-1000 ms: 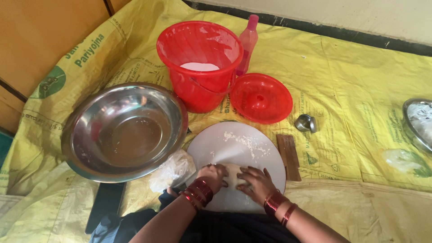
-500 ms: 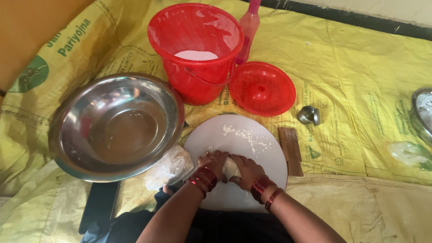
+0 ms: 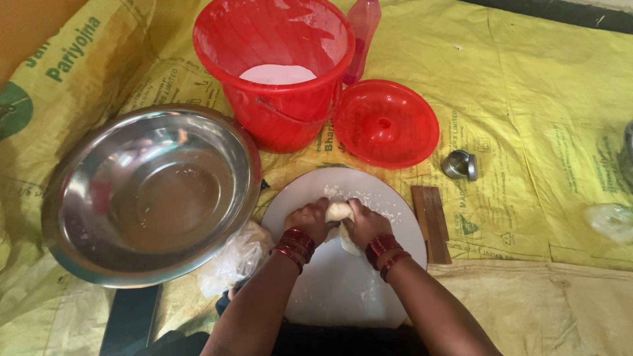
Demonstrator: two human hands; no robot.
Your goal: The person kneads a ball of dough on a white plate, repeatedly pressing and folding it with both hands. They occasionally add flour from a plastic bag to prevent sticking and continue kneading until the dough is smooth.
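Dough lump (image 3: 339, 212): we cup it between left hand (image 3: 311, 221) and right hand (image 3: 364, 224), both closed round it, over the floured round board (image 3: 343, 290) for shaping.

Single head-worn view, steep downward look

Camera sits above the person's own forearms, facing forward and down; close on round white board (image 3: 343, 290); steel bowl (image 3: 151, 194) left, red bucket (image 3: 277, 66) ahead; no second view to overlap.
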